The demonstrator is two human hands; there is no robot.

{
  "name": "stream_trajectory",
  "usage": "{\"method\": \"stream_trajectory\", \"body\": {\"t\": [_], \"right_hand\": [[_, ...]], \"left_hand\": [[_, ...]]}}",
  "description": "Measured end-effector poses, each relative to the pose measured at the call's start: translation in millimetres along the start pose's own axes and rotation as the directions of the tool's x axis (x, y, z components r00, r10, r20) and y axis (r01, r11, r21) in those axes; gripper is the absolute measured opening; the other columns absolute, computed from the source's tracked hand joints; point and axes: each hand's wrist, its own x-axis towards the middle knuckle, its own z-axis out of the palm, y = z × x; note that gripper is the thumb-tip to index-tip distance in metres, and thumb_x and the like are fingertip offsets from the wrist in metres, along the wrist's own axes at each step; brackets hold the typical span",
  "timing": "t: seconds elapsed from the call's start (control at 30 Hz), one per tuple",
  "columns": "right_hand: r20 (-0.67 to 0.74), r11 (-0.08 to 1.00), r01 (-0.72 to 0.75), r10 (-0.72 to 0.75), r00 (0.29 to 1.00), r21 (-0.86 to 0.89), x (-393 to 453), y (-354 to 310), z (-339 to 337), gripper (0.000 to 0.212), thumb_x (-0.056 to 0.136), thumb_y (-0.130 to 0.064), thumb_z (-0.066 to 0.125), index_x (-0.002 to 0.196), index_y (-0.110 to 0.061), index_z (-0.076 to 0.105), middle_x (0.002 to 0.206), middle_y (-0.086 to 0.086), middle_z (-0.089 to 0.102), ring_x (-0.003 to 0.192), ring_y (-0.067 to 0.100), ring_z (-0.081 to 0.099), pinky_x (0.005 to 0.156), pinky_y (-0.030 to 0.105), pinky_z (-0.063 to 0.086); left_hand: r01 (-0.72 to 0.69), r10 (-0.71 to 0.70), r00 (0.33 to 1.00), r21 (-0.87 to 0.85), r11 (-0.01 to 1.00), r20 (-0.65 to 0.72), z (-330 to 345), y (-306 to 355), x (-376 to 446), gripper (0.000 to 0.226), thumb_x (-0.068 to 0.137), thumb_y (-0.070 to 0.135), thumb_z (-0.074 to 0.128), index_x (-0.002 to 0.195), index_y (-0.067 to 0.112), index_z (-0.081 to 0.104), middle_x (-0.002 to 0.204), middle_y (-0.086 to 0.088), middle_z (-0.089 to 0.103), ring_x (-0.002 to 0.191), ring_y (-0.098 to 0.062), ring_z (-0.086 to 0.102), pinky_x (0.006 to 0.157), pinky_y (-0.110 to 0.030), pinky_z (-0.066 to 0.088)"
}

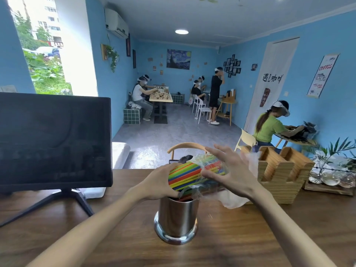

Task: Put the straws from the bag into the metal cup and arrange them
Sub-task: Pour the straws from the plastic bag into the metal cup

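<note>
- The table (231, 237) is brown wood, and it is right under my arms.
- The cup (176, 218) is shiny metal. It stands up on the table, close to me.
- My left hand (159, 184) is curled round the near end of the straws (185, 175), just over the cup.
- The straws are red, yellow, green, blue and orange. They lie almost flat in a bunch, and the low ends dip into the cup.
- The bag (210, 160) is clear plastic, still round the far end of the straws.
- My right hand (231, 170) has its fingers spread wide, and it presses on the bag and the straws from the right.
- A white cloth (231, 201) lies on the table under my right hand.
- A black screen (54, 139) stands on the left of the table. It is dark.
- A wood box (279, 170) with slots stands on the right.
- Past the box is a green plant (335, 149) and some glass things (327, 178) on a tray.
- The room has blue walls and a grey floor (173, 132).
- A person in a green top (269, 128) sits at a small table on the right.
- More people sit at tables at the back, and one person in black (215, 93) stands.
- A white banner (271, 79) has black words. I can read "咖啡" on it.
- A poster (322, 76) hangs on the right wall. Its red words are too small to read.
- A blue painting (178, 59) hangs on the back wall.
- A big window (44, 54) on the left shows green plants outside.
</note>
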Motion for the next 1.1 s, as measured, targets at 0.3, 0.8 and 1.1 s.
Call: {"method": "stream_trajectory", "body": {"t": [0.3,0.8,1.1], "right_hand": [[-0.164,0.705,-0.033,0.211,0.964,0.708,-14,3,36,0.035,0.089,-0.044,0.073,0.122,-0.037,0.068,0.118,-0.013,0.067,0.107,0.009,0.068,0.079,0.026,0.058],[-0.317,0.703,0.058,0.245,0.916,0.709,-14,4,45,0.04,0.097,-0.035,0.06,0.137,-0.037,0.06,0.134,-0.013,0.061,0.121,0.011,0.061,0.095,0.029,0.054],[-0.436,0.736,0.107,0.271,0.858,0.668,-4,0,38,0.018,0.094,-0.045,0.061,0.107,-0.034,0.069,0.105,-0.011,0.068,0.096,0.012,0.067,0.078,0.026,0.054]], "left_hand": [[-0.011,0.01,1.0,-0.047,0.999,-0.028,6,3,0,0.091,0.065,0.036,0.086,0.145,0.042,0.041,0.123,0.013,0.056,0.109,-0.003,0.058,0.091,-0.024,0.054],[-0.079,0.062,0.991,-0.138,0.987,-0.122,36,6,-1,0.087,0.072,0.035,0.086,0.137,0.061,0.036,0.129,0.015,0.053,0.117,-0.005,0.055,0.094,-0.029,0.053],[-0.067,0.052,0.986,-0.093,0.993,-0.159,45,11,13,0.084,0.067,0.073,0.08,0.138,0.054,0.04,0.124,0.021,0.058,0.115,-0.007,0.054,0.1,-0.046,0.049]]}}
